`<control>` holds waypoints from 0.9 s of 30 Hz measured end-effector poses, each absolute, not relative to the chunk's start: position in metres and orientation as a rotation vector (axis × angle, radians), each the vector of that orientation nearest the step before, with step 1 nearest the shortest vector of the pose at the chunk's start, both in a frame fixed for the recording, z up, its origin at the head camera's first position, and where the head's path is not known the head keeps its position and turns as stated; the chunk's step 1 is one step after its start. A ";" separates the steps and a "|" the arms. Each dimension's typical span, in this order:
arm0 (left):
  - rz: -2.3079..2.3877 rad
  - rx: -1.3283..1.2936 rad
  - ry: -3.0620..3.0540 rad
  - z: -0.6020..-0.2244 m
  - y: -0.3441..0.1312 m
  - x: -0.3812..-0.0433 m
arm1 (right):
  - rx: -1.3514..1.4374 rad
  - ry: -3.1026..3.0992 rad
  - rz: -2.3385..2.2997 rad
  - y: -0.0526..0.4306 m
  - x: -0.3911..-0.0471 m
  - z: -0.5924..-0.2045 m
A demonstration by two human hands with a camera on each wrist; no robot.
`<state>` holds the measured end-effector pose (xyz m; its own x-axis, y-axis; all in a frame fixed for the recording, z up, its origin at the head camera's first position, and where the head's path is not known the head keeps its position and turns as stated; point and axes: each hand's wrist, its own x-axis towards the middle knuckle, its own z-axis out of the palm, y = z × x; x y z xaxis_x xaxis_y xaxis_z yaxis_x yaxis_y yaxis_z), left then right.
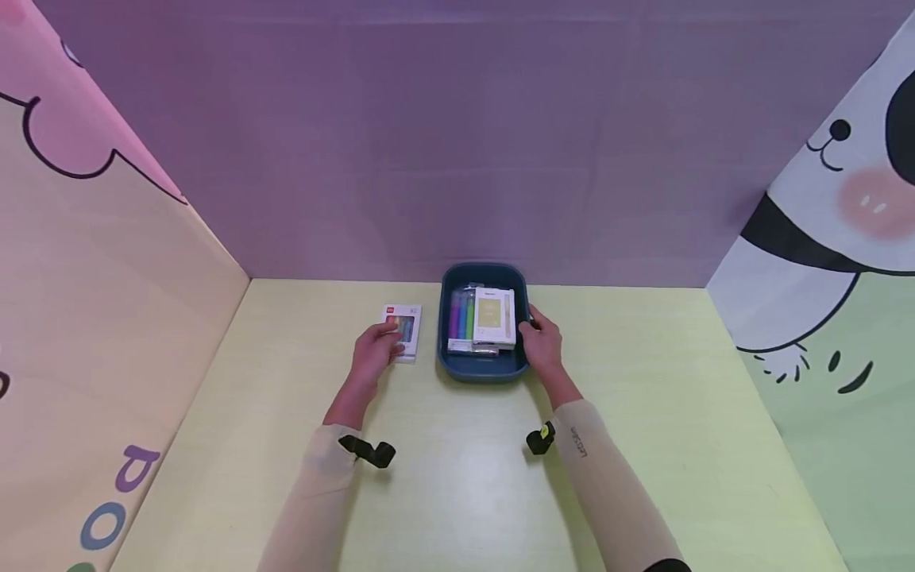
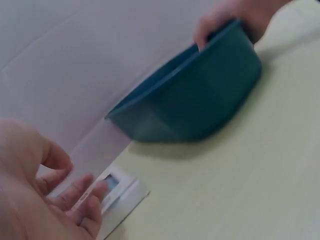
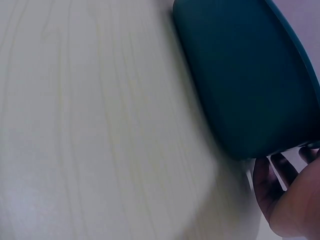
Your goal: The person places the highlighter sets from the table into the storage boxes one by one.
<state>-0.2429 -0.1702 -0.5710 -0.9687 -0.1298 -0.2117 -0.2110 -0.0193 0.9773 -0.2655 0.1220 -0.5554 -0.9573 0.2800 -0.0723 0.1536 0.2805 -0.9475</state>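
Observation:
A dark blue plastic bin (image 1: pixel 482 371) stands at the back of the table. My right hand (image 1: pixel 542 340) grips its right rim, thumb over the inside and fingers against the outer wall. In the right wrist view, the fingers (image 3: pixel 270 185) show at the bin's lower corner. Left of the bin lies a flat white box (image 1: pixel 408 356) with a window showing coloured sticks. Over this box is my left hand (image 1: pixel 377 346), fingers loosely bent; in the left wrist view nothing is pinched between thumb and fingers.
Inside the bin are a clear pack of purple, blue and green markers (image 1: pixel 461 314) and a white box with a beige panel (image 1: pixel 493 318). A purple wall (image 1: pixel 457 143) rises behind the table (image 1: pixel 457 492), and printed panels stand on both sides.

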 end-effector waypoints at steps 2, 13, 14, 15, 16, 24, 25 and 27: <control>2.112 -0.394 2.267 -0.570 -0.176 -0.238 | -0.404 -2.412 1.773 0.122 -0.266 -0.555; 1.331 -0.605 2.828 -0.552 -0.178 -0.219 | -0.419 -2.427 1.770 0.122 -0.265 -0.555; 1.267 -0.599 2.858 -0.553 -0.176 -0.219 | -0.421 -2.423 1.774 0.122 -0.265 -0.554; 1.197 -0.599 2.880 -0.553 -0.174 -0.219 | -0.421 -2.421 1.778 0.122 -0.265 -0.554; 1.142 -0.602 2.892 -0.553 -0.171 -0.220 | -0.423 -2.423 1.782 0.122 -0.265 -0.553; 0.755 -0.542 2.945 -0.550 -0.156 -0.228 | -0.440 -2.439 1.800 0.122 -0.263 -0.551; 0.734 -0.537 2.949 -0.549 -0.155 -0.228 | -0.443 -2.443 1.798 0.122 -0.263 -0.551; 0.702 -0.522 2.954 -0.548 -0.154 -0.229 | -0.446 -2.455 1.794 0.121 -0.263 -0.550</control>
<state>-0.2292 -0.1536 -0.5481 -0.9408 -0.3109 -0.1354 -0.3385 0.8389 0.4263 -0.2632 0.1214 -0.5505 -0.9555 0.2715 -0.1150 0.1921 0.2772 -0.9414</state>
